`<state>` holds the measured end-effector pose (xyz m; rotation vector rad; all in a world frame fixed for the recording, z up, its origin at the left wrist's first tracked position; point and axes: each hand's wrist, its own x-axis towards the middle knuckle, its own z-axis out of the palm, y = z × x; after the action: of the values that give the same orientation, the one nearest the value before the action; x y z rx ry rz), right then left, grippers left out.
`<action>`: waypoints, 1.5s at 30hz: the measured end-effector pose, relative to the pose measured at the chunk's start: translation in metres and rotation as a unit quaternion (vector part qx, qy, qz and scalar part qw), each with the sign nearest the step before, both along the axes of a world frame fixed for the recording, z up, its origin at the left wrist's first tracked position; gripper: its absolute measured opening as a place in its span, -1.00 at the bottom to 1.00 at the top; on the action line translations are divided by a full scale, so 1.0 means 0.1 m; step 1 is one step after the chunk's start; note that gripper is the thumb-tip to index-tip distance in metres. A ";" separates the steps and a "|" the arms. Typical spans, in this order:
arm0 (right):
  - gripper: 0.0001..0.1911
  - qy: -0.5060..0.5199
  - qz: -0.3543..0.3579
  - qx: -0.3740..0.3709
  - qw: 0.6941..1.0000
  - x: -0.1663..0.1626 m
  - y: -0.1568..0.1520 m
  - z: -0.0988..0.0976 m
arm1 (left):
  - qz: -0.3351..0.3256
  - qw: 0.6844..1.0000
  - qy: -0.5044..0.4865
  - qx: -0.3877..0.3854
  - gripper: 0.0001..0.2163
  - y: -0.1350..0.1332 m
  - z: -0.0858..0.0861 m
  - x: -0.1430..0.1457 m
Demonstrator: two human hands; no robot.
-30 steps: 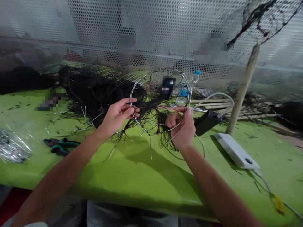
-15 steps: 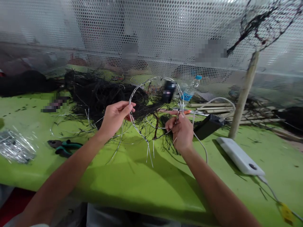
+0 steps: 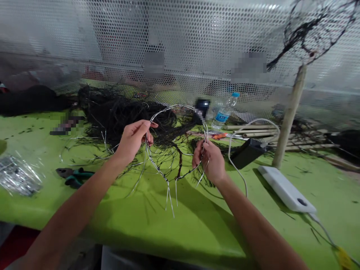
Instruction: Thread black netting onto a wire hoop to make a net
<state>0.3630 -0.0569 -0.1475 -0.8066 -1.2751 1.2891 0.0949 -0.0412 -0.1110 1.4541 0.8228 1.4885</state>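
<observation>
I hold a round hoop of bare silver wire [image 3: 171, 109] upright over the green table [image 3: 157, 221]. Black netting threads [image 3: 171, 157] hang across the hoop and trail back to a big black net pile [image 3: 112, 112]. My left hand [image 3: 132, 139] pinches the hoop's left side with closed fingers. On the hoop's right side my right hand [image 3: 209, 159] is closed round the wire. Loose wire ends [image 3: 170, 195] stick down from the hoop's bottom.
Green-handled pliers [image 3: 73, 176] and a bag of metal pieces [image 3: 17, 174] lie at the left. A white power strip [image 3: 285, 189], a black box [image 3: 247, 152], a wooden pole [image 3: 289, 112] topped by a net hoop, and a water bottle [image 3: 224, 111] stand at the right. Perforated metal sheet [image 3: 180, 41] backs the table.
The hoop has come lower and turned, so it looks narrower. Both hands moved down and slightly left with it, keeping their hold.
</observation>
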 end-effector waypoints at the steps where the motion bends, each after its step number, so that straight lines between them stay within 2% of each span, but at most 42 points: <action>1: -0.78 -0.006 0.017 -0.006 1.000 0.01 0.00 0.01 | 0.001 1.000 0.002 -0.004 -0.70 0.01 0.00 -0.01; 7: -0.73 -0.060 0.157 -0.059 0.984 0.15 -0.01 0.12 | -0.005 0.997 0.073 -0.023 -0.71 0.05 0.02 -0.09; 12: -0.61 -0.098 0.244 -0.105 0.959 0.22 0.04 0.19 | 0.060 0.990 0.126 0.020 -0.77 0.04 0.01 -0.08; 19: -0.60 -0.138 0.238 -0.147 0.950 0.25 0.07 0.11 | 0.158 0.959 0.222 0.082 -0.83 0.07 -0.05 -0.11; 22: -0.58 -0.157 0.229 -0.142 0.950 0.29 0.08 0.10 | 0.179 0.947 0.250 0.093 -0.80 0.06 -0.07 -0.10; 28: -0.51 -0.191 0.242 -0.119 0.944 0.28 0.06 0.08 | 0.273 0.905 0.294 0.141 -0.78 -0.03 -0.06 -0.03; 33: -0.48 -0.201 0.243 -0.147 0.937 0.35 0.01 0.19 | 0.251 0.902 0.318 0.149 -0.81 0.02 -0.05 -0.07; 35: -0.50 -0.226 0.200 -0.109 0.947 0.39 -0.02 0.28 | 0.233 0.905 0.323 0.149 -0.81 0.03 -0.03 -0.09; 37: -0.62 -0.284 0.089 -0.024 0.954 0.39 -0.03 0.38 | 0.209 0.909 0.329 0.148 -0.80 0.03 -0.01 -0.11; 39: -0.76 -0.355 -0.046 0.086 0.930 0.32 -0.01 0.47 | 0.180 0.912 0.339 0.147 -0.79 0.01 0.00 -0.11; 40: -0.79 -0.379 -0.089 0.137 0.911 0.26 0.01 0.51 | 0.166 0.912 0.345 0.145 -0.79 0.00 0.00 -0.11; 42: -0.78 -0.396 -0.110 0.216 0.886 0.10 0.07 0.58 | 0.142 0.913 0.357 0.139 -0.77 0.00 -0.01 -0.10; 45: -0.72 -0.441 -0.063 0.267 0.854 -0.15 0.19 0.64 | 0.124 0.911 0.370 0.131 -0.74 0.01 -0.05 -0.08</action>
<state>0.3479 -0.0374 -0.0837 -1.0820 -2.1315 0.3521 0.0868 -0.0398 -0.1157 2.2453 1.3325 1.2441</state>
